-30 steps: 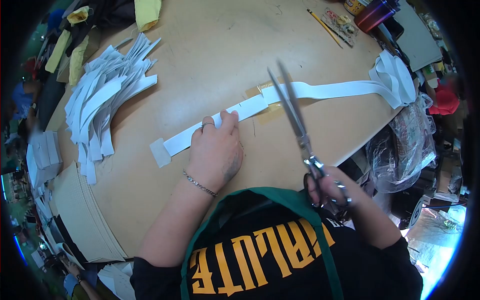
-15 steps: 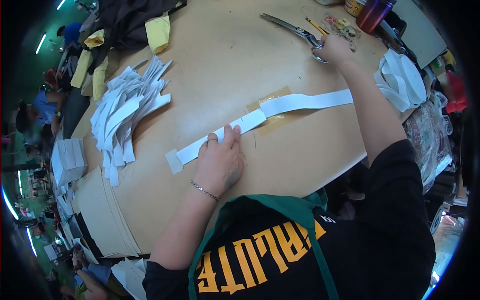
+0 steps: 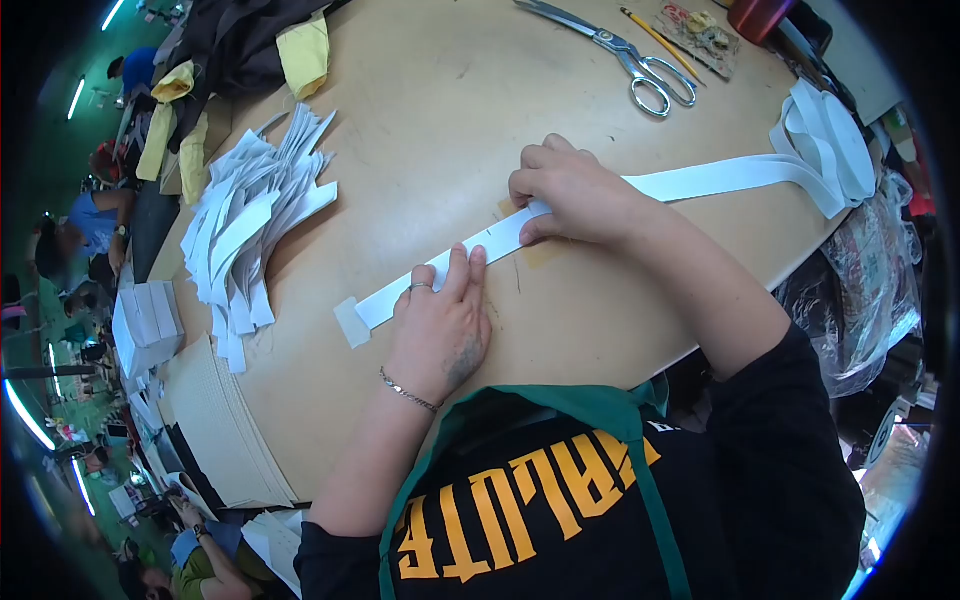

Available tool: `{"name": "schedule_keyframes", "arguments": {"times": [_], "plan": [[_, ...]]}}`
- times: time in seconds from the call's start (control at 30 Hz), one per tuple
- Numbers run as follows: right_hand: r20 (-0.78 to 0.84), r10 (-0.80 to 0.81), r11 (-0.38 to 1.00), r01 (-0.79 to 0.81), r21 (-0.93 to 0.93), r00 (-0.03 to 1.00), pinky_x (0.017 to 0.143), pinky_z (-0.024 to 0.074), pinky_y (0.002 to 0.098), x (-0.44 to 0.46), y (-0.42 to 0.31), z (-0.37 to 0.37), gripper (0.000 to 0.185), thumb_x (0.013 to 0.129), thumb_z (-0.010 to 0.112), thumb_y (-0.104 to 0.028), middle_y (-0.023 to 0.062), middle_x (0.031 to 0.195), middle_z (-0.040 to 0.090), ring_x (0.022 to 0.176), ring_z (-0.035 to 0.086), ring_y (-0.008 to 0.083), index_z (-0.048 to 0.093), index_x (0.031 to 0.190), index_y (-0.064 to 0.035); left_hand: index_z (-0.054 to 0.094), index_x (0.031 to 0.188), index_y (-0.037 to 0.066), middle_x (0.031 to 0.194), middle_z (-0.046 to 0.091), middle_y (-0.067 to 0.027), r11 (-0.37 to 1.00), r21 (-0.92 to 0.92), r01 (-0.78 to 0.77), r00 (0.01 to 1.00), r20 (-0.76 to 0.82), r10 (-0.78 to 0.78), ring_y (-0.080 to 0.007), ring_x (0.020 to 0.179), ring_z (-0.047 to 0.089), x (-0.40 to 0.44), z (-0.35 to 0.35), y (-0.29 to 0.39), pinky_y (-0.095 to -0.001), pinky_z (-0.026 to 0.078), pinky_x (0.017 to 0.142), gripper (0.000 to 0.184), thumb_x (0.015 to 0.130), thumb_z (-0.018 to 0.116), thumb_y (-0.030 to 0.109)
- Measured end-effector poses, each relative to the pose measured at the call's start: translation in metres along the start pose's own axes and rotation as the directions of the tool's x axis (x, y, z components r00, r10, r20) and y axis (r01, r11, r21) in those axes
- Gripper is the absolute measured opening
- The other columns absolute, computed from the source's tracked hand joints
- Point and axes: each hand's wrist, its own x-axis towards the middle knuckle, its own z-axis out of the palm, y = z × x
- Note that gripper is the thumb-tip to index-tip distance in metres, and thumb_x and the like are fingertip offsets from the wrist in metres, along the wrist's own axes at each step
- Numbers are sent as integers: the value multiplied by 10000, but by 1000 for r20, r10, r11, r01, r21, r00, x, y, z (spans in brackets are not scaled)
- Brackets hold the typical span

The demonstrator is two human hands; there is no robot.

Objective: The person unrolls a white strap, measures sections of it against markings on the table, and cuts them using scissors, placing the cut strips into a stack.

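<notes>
Fingers [image 3: 458,268] of the left hand [image 3: 440,335] lie extended on top of the white strip [image 3: 507,234], pressing it to the table, gripping nothing. Right hand [image 3: 590,200] sits just beside, over the strip's far end, fingers curled, thumb tip on the near edge; cannot tell whether they pinch it. Strip lies slantwise on the table [image 3: 420,150] in front of the person, a short dark mark across it between the hands. Pale tape patch [image 3: 352,323] at its left end; brown tape [image 3: 546,253] partly showing by the right thumb. White band [image 3: 715,179] runs from behind the right hand to a loose coil [image 3: 840,150] at the table's right edge. Beyond: scissors [image 3: 608,42] lying near a yellow pencil [image 3: 655,40]. Left side: heap of loose white pieces [image 3: 245,210], then dark cloth [image 3: 235,60] with yellow parts. Clear plastic [image 3: 870,295] hangs below the coil.
</notes>
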Motion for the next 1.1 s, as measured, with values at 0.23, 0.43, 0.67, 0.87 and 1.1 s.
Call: {"name": "schedule_keyframes", "arguments": {"times": [0.23, 0.43, 0.67, 0.87, 1.1], "plan": [[32, 16, 999, -15, -29, 999, 795, 419, 390, -2, -4, -1, 356, 616, 769, -258, 61, 941, 519, 976, 450, 248, 580, 855, -75, 435, 1263, -1, 1221, 456, -144, 998, -44, 35, 999, -4, -35, -329, 921, 498, 0, 0, 1, -373, 498, 704, 523, 784, 525, 188], [152, 125, 972, -90, -216, 980, 810, 422, 401, 15, -27, -8, 282, 627, 761, -218, 98, 952, 565, 1003, 477, 275, 614, 806, -58, 448, 1247, 5, 1188, 488, -135, 998, -54, 45, 991, -126, -51, -332, 915, 514, -1, 15, 2, -390, 502, 690, 526, 763, 545, 186], [0, 21, 996, -21, 87, 1000, 759, 414, 363, -5, -57, -14, 221, 610, 758, -133, 75, 714, 556, 873, 516, 257, 563, 697, -78, 543, 1095, 53, 941, 550, -115, 924, -383, 0, 896, -410, -170, -306, 810, 531, -11, -3, -23, -361, 452, 690, 363, 772, 595, 212], [-69, -79, 924, 99, 368, 995, 795, 410, 348, -23, -75, -19, 270, 623, 758, -106, 75, 865, 580, 900, 509, 257, 583, 825, -66, 566, 860, 54, 772, 569, -88, 672, -724, -155, 963, -263, -61, -260, 716, 564, -47, -22, -58, -351, 446, 615, 112, 777, 618, 107], [-143, 318, 947, -321, 2, 937, 897, 391, 357, -54, 22, -27, 353, 706, 704, -172, 79, 1049, 548, 1014, 480, 265, 616, 1038, -91, 574, 979, -4, 773, 573, -49, 852, -414, 320, 843, -286, -455, -105, 734, 530, -81, -85, -241, -213, 422, 651, 159, 909, 516, 126]]}}
